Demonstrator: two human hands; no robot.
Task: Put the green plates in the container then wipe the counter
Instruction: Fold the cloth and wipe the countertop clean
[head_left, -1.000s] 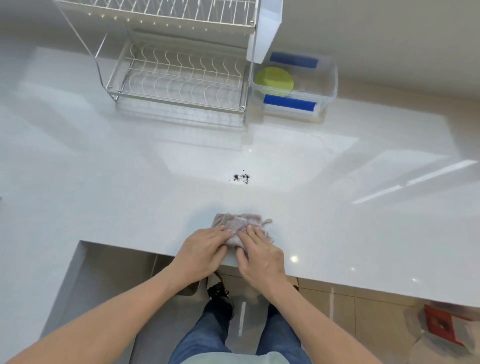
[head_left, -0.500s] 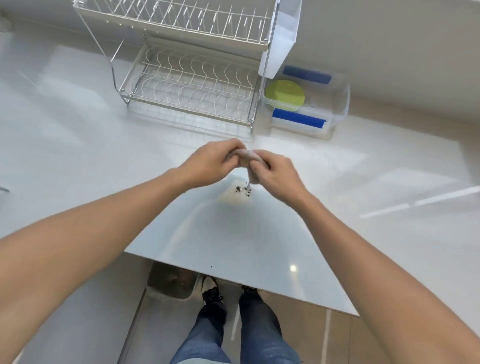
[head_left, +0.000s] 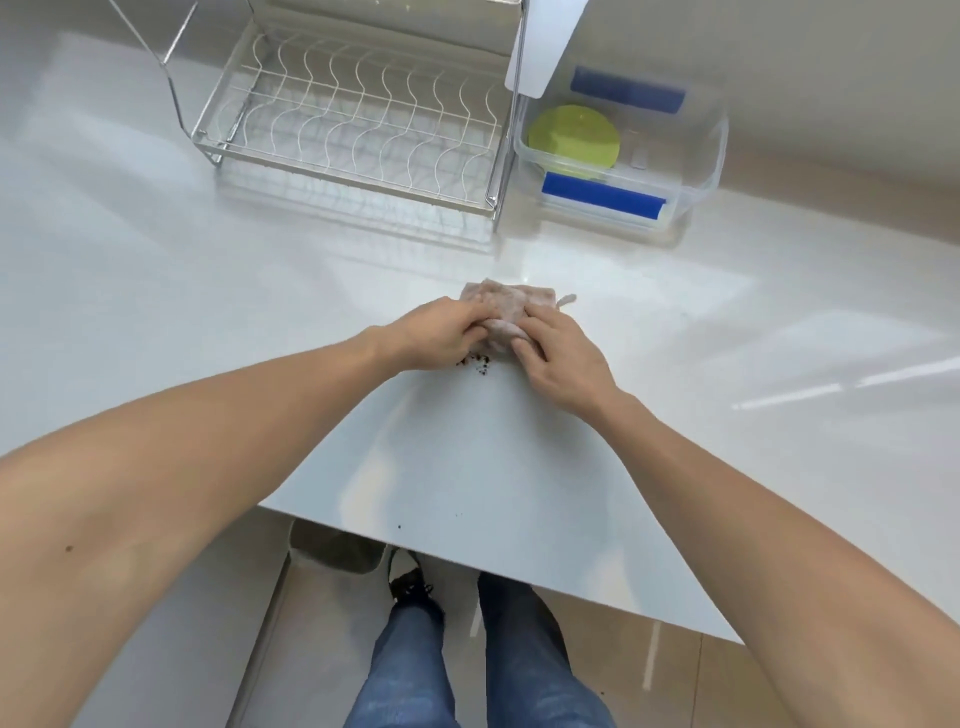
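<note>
A pinkish-grey cloth (head_left: 511, 304) lies bunched on the white counter (head_left: 467, 457), just beyond a small patch of dark crumbs (head_left: 475, 361). My left hand (head_left: 434, 335) grips the cloth's left edge, fingers curled into it. My right hand (head_left: 558, 358) holds down its right side, fingertips curled on the fabric. Green plates (head_left: 574, 137) lie stacked inside the clear plastic container (head_left: 696, 176) with blue clips at the back right. A few stray specks (head_left: 399, 526) sit near the counter's front edge.
A wire dish rack (head_left: 358, 119) stands at the back left of the container, with a white plastic holder (head_left: 540, 47) hanging on its right end. The counter's front edge runs diagonally below my arms; my legs and the floor show beneath it.
Both hands carried the cloth from the front edge, lifted it over the crumbs, and have now set it down on the counter just behind them.
</note>
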